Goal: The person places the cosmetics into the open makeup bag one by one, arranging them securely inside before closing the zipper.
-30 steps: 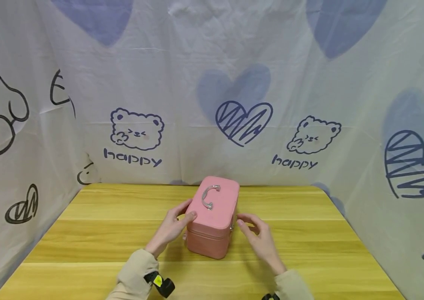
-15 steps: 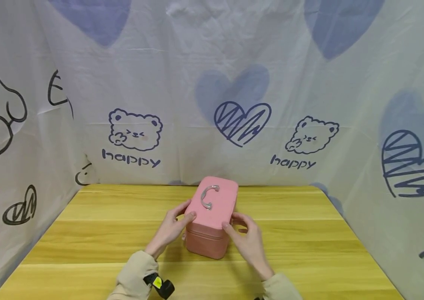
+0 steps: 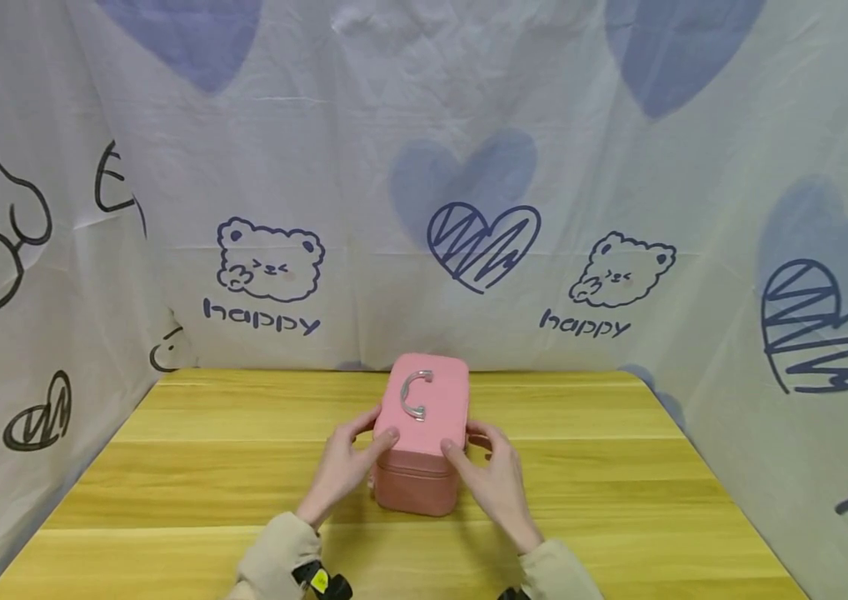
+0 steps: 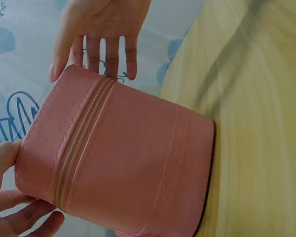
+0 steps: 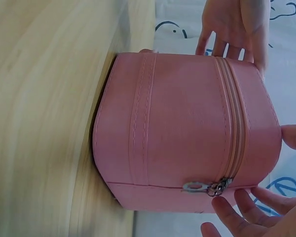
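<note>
Both hands bracket the pink zippered vanity case [image 3: 424, 446] mid-table: left hand [image 3: 341, 468] and right hand [image 3: 495, 483], fingers spread against its sides. Steadying step, seemingly; the next move calls for fingers finding the zipper pull [image 5: 209, 186].

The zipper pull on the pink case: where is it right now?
In the right wrist view, the zipper pull hangs at the case's lid seam, next to the right hand's fingertips.
</note>
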`<state>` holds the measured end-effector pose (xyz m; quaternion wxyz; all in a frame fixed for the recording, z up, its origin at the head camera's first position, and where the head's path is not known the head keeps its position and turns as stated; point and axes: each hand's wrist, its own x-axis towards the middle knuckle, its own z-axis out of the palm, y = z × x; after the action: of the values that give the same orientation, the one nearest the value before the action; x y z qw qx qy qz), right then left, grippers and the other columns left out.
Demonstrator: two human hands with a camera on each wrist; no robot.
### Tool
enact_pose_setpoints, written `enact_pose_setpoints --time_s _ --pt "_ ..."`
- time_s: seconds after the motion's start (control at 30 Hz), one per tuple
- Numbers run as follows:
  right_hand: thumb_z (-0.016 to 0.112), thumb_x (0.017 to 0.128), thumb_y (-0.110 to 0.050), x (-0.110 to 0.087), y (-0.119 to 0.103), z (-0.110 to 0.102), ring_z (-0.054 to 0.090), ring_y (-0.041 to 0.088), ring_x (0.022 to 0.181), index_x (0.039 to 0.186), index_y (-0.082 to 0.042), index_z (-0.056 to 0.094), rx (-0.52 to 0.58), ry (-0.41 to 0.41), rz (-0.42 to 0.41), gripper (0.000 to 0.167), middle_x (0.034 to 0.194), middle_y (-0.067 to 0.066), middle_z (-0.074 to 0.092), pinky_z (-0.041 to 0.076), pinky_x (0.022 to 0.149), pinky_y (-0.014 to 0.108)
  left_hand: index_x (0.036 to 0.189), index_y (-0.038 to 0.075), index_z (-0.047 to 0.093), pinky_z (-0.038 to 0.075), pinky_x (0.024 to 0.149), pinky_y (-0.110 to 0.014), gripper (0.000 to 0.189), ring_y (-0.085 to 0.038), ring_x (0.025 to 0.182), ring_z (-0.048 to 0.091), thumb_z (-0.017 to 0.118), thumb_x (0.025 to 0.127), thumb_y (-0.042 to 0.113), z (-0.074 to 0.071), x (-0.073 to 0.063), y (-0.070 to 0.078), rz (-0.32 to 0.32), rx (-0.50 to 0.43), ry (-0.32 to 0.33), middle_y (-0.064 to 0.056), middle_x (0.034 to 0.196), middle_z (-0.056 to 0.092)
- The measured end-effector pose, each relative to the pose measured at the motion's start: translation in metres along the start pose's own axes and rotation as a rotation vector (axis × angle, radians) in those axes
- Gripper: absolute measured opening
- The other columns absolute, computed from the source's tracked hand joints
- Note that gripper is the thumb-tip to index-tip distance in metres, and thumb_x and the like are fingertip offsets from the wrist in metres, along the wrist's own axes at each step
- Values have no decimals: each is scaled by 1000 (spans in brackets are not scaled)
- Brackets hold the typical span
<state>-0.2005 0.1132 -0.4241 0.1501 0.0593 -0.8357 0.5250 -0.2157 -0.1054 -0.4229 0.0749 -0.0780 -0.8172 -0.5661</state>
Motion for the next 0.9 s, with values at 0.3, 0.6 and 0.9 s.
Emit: enact_pose_setpoints --time_s 0.3,0.6,0.9 --pt "75 89 -34 3 5 1 63 35 119 129 -3 63 23 16 8 52 129 17 66 47 101 58 137 1 60 39 115 -54 46 -36 137 53 61 101 29 5 -6 -2 62 43 62 -17 139 63" --pt "72 92 -28 9 14 0 60 37 120 131 1 61 33 20 -33 50 128 21 65 45 99 55 131 -3 64 42 112 -55 38 -39 131 57 54 105 22 6 -8 -3 101 51 84 -19 133 66" --pt "71 92 -20 17 22 -6 57 37 126 131 2 63 56 5 -52 45 132 21 65 42 101 49 120 4 72 47 105 -53 27 -33 119 65 63 100 19 2 -6 -5 85 3 122 -13 118 74"
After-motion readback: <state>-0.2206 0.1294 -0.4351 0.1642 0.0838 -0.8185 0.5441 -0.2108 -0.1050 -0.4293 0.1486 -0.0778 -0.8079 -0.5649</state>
